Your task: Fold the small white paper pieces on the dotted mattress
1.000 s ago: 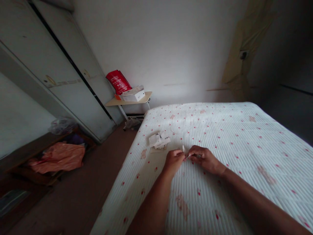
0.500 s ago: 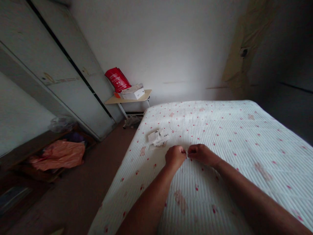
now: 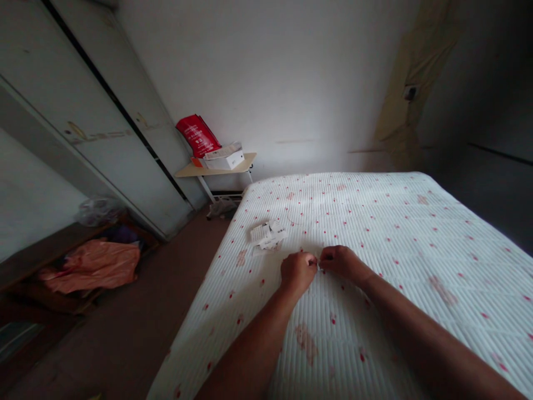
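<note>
Over the middle of the bed, my left hand and my right hand meet nearly fingertip to fingertip. Both are closed in a pinch. A tiny pale thing shows between the fingertips, too small to name. Beneath them spreads the white ribbed bed cover with red dots and faded pinkish patches. Just beyond my left hand lies a small heap of printed white paper pieces. A thin dark curved line, like a thread, rests on the cover behind the papers.
A small table beyond the bed's far left corner bears a red bag and a white box. Along the left are a wardrobe and a low wooden shelf with an orange plastic bag. A socket sits on the wall.
My two hands stay together in a pinch, with the left one slightly lower. The pale thing between the fingertips shows less. The whole view has shifted slightly.
</note>
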### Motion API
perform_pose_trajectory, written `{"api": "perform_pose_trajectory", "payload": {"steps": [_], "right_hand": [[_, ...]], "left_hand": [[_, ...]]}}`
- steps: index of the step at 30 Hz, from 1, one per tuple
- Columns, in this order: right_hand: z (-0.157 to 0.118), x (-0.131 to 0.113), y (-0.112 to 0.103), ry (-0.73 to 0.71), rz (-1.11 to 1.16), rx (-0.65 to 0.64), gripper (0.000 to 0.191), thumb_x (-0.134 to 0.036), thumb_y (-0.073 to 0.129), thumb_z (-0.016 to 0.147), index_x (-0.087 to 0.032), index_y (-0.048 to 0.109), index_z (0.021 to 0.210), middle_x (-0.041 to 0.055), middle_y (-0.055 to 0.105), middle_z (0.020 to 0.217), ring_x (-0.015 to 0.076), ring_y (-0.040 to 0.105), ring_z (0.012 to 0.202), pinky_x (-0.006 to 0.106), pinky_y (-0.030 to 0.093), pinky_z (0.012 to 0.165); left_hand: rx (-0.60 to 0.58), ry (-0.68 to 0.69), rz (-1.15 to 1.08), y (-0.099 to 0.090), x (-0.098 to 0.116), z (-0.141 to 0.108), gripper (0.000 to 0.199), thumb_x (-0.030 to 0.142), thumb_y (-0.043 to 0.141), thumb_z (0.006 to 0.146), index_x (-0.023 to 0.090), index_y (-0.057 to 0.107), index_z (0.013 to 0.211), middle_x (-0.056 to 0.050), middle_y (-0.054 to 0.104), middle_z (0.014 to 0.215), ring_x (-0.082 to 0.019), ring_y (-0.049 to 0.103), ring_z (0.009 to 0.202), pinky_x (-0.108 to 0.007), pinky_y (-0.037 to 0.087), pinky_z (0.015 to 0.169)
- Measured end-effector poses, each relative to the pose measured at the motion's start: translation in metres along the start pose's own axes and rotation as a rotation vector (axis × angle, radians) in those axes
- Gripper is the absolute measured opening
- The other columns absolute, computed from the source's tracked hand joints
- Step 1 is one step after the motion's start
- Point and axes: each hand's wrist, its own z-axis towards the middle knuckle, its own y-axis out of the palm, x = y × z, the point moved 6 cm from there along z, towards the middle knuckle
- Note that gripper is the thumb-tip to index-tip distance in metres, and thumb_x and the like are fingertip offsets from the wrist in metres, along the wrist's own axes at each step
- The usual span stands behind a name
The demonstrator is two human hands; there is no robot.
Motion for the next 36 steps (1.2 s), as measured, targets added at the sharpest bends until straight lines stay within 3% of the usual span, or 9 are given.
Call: {"api": "perform_pose_trajectory", "payload": {"steps": [6, 12, 28, 31, 34, 36], "right_hand": [[0.0, 0.003, 0.003, 0.039, -0.041, 0.003, 0.015, -0.021, 0.052, 0.069, -0.018, 0.067, 0.067, 0.0003, 0.062, 0.061, 0.0117, 0.053, 0.058, 0.02, 0.032, 0.052], [-0.001, 0.0, 0.002, 0.064, -0.06, -0.013, 0.015, -0.021, 0.053, 0.07, -0.018, 0.067, 0.065, 0.0011, 0.063, 0.061, 0.0117, 0.055, 0.058, 0.02, 0.032, 0.052], [0.0, 0.003, 0.006, 0.073, -0.123, -0.01, 0.014, -0.02, 0.053, 0.073, -0.017, 0.067, 0.072, 0.0036, 0.066, 0.068, 0.0135, 0.058, 0.063, 0.021, 0.034, 0.056], [0.001, 0.003, 0.005, 0.066, -0.125, -0.01, 0.014, -0.02, 0.054, 0.073, -0.017, 0.067, 0.071, 0.0032, 0.066, 0.069, 0.0133, 0.057, 0.064, 0.021, 0.034, 0.057], [0.001, 0.003, 0.004, 0.067, -0.116, -0.01, 0.012, -0.02, 0.055, 0.071, -0.017, 0.067, 0.071, 0.0026, 0.066, 0.068, 0.0133, 0.057, 0.064, 0.021, 0.034, 0.056], [0.001, 0.003, 0.003, 0.071, -0.106, -0.009, 0.011, -0.02, 0.056, 0.07, -0.017, 0.066, 0.071, 0.0023, 0.065, 0.067, 0.0131, 0.056, 0.063, 0.02, 0.034, 0.055]], "left_hand": [[-0.066, 0.057, -0.069, 0.001, 0.0, 0.003, 0.022, 0.024, 0.053, 0.072, 0.025, 0.07, 0.086, -0.001, 0.071, 0.083, -0.016, 0.063, 0.079, -0.021, 0.039, 0.062], [-0.086, 0.031, -0.049, 0.0, 0.002, 0.006, 0.021, 0.026, 0.054, 0.073, 0.024, 0.07, 0.087, -0.003, 0.071, 0.087, -0.017, 0.063, 0.081, -0.023, 0.041, 0.064], [0.032, -0.068, 0.006, 0.004, 0.001, -0.003, 0.017, 0.027, 0.052, 0.078, 0.025, 0.066, 0.089, -0.001, 0.07, 0.087, -0.016, 0.062, 0.081, -0.024, 0.039, 0.065], [0.087, 0.002, -0.019, 0.004, 0.001, -0.009, 0.015, 0.025, 0.05, 0.08, 0.024, 0.064, 0.086, 0.0, 0.068, 0.086, -0.015, 0.06, 0.08, -0.024, 0.04, 0.069], [0.133, 0.185, -0.048, 0.001, 0.005, -0.02, 0.017, 0.016, 0.05, 0.079, 0.022, 0.066, 0.083, -0.001, 0.064, 0.088, -0.015, 0.055, 0.09, -0.025, 0.041, 0.08], [0.141, 0.316, -0.04, -0.001, 0.007, -0.03, 0.026, 0.011, 0.049, 0.077, 0.022, 0.065, 0.094, -0.003, 0.062, 0.093, -0.016, 0.051, 0.094, -0.027, 0.041, 0.084]]}}
